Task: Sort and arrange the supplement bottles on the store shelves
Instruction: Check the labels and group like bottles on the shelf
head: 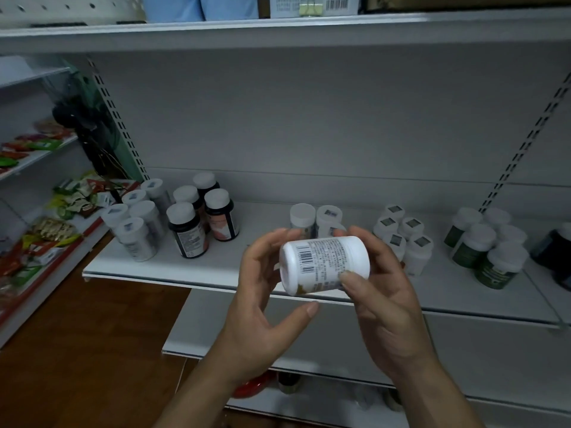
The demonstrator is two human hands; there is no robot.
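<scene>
A white supplement bottle [324,263] lies on its side in the air before the middle shelf [234,273], barcode label facing me. My right hand [386,291] grips its cap end, thumb on the label. My left hand [262,291] touches the bottle's base with curved fingers, its thumb free below. On the shelf stand groups of bottles: clear white-capped ones [136,223] at the left, dark ones [200,220] beside them, two white ones [315,219] behind my hands, small white ones [404,239], and green-labelled ones [485,245] to the right.
A dark bottle [556,251] stands at the far right edge. Snack packets [46,230] fill the side shelves at left. Lower shelves [309,329] jut out under my arms, with a red object [253,387] beneath. Boxes sit on the top shelf [278,29]. Brown floor lies at lower left.
</scene>
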